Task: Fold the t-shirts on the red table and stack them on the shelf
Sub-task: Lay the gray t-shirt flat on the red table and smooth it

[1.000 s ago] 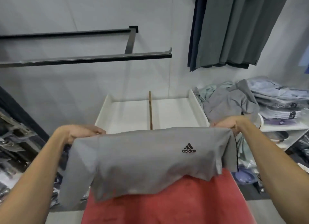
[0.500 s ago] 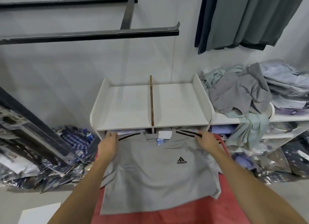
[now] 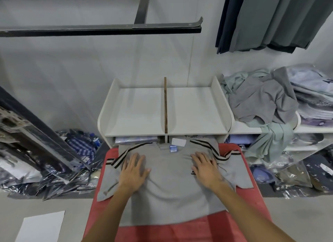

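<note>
T-shirt: a grey cotton t-shirt with black-striped shoulders lies face up and spread flat under both hands on the bench, its collar at the far edge, away from the wrists.
Left hand: the left hand lies palm down on the shirt's chest, fingers straight and slightly spread, pressing the cloth and gripping nothing.
Right hand: the right hand lies palm down in the same way, fingers straight, covering part of the small black chest logo at its thumb side.
Sleeves: one short sleeve spreads outward past the left hand's little finger; the other sleeve spreads outward beyond the right hand.
Collar tags: a blue neck label and a white paper hang tag sit between the two hands, just beyond the fingertips.
Bench: the red cloth-covered bench shows bare along both forearms and nearer the person than the shirt's hem.
Shelf: a white wooden shelf unit with a thin brown divider stands just beyond the fingertips, touching or nearly touching the bench's far edge; the gap is hard to judge.
Loose clothes: a crumpled pile of grey and pale green garments lies on a lower white shelf, well off beyond the right hand.
Floor: dark plastic-wrapped packets lie heaped well out from the left hand.
</note>
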